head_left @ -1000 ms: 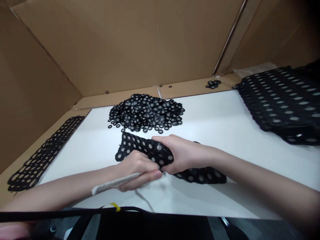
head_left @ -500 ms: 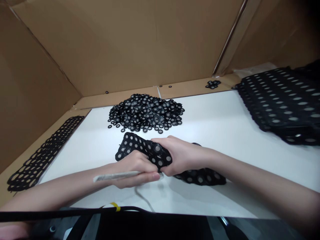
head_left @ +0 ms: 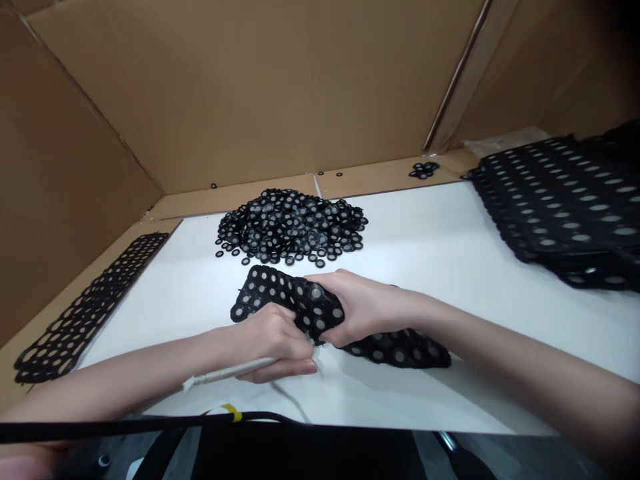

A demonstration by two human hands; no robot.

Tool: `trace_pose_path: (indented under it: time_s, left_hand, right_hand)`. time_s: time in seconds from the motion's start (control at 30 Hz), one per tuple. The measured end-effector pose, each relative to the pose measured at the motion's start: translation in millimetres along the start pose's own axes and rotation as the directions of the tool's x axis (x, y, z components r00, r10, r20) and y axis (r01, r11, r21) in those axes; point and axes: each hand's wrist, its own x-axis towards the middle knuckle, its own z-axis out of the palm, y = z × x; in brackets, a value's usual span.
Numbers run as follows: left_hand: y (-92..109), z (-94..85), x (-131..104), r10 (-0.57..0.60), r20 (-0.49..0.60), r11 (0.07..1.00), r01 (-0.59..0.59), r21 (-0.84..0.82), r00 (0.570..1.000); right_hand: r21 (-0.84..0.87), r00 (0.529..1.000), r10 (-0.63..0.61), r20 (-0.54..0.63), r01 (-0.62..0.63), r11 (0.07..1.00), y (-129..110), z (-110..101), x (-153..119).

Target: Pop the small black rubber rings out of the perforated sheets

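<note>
Black sheeting made of joined rings, with pale round spots or holes, lies bent on the white tabletop in front of me. My right hand grips its middle, thumb and fingers closed around the folded part. My left hand is closed at the near side of the fold, pinching a thin whitish stick-like tool. The tool's back end sticks out left over my forearm. Its front tip is mostly hidden at the sheeting's edge. Part of the sheeting continues under and right of my right hand.
A heap of loose black rings sits beyond my hands. A long ringed strip lies at the left edge, and a large dotted black sheet at the right. A few rings lie near the cardboard wall.
My left hand has shifted slightly, and the back end of the tool has swung downward. My right hand and the sheeting stay nearly in place.
</note>
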Motion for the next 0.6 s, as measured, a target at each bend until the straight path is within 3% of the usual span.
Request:
trace_pose_path:
  time_s: [0.2,0.33,0.43,0.53,0.6]
  left_hand:
    - [1.4,-8.3,2.4,-0.064,-0.011,0.981,0.06,-0.186,0.998]
    - [1.0,-16.9,4.2,-0.111,-0.025,0.95,0.098,-0.295,0.994]
    - [-6.1,-19.7,1.5,-0.133,-0.129,0.965,0.099,-0.242,0.983]
    - [-18.8,-23.2,-3.5,-0.202,-0.26,0.967,0.15,-0.208,0.944]
    - [-27.8,-26.7,-6.2,-0.26,-0.284,0.955,0.201,-0.219,0.923]
  right_hand:
    - [-0.035,0.999,-0.004,-0.036,0.003,0.999,3.2,-3.8,-0.5]
    - [-0.171,0.994,0.064,-0.089,-0.079,0.982,11.1,-8.0,0.2]
    - [-0.212,0.991,0.061,-0.122,-0.086,0.974,16.5,-11.3,1.0]
    - [-0.241,0.99,0.08,-0.116,-0.106,0.965,18.5,-12.9,2.3]
    - [-0.307,0.99,0.079,-0.113,-0.111,0.945,19.1,-12.3,3.7]
